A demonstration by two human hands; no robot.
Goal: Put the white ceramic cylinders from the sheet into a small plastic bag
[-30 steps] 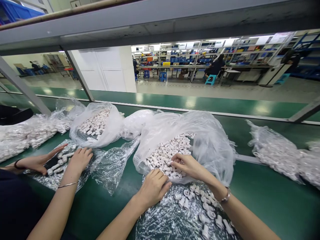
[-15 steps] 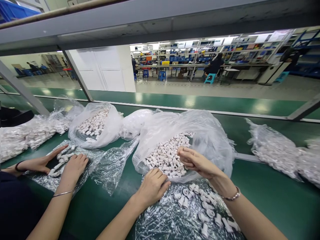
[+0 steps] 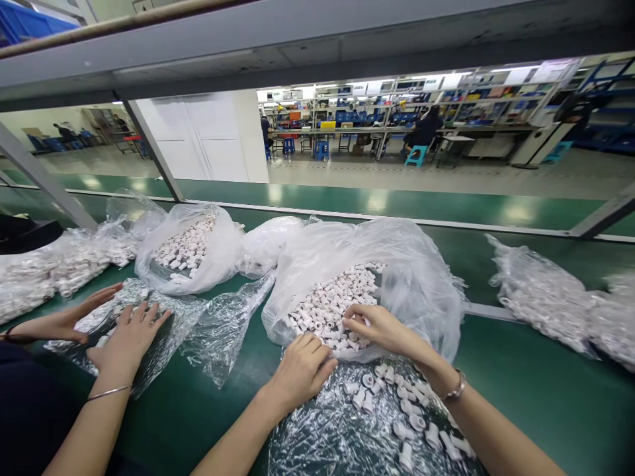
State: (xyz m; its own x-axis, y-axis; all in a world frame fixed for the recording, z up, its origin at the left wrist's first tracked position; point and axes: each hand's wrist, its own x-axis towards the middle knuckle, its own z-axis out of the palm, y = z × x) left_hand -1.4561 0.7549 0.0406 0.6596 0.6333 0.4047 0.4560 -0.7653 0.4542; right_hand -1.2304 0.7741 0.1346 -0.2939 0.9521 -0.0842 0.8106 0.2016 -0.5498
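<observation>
My left hand (image 3: 305,367) rests at the near rim of a large clear plastic bag (image 3: 411,264), its fingers curled over the film. Inside lie many small white pipe fittings (image 3: 332,297). Over the bag's near right part, my right hand (image 3: 381,327) is bent down, with thumb and fingertips pinched at a fitting in the heap; the fingertips are partly hidden. Below both hands, loose white fittings (image 3: 417,423), some of them elbow-shaped, are scattered on a crinkled clear plastic sheet (image 3: 317,436). My right forearm passes over the sheet's right side.
At left, a co-worker's hands (image 3: 124,337) spread over fittings on another plastic sheet (image 3: 169,317). Beyond stands a second open bag (image 3: 223,248). Filled bags (image 3: 550,297) lie at right, others (image 3: 30,271) far left. A shelf beam (image 3: 317,39) crosses above the green table (image 3: 555,390).
My right hand has gone from a fist above the heap down to the fittings, its fingers loosening. My left hand stays put. The co-worker's hands have shifted left, fingers spreading.
</observation>
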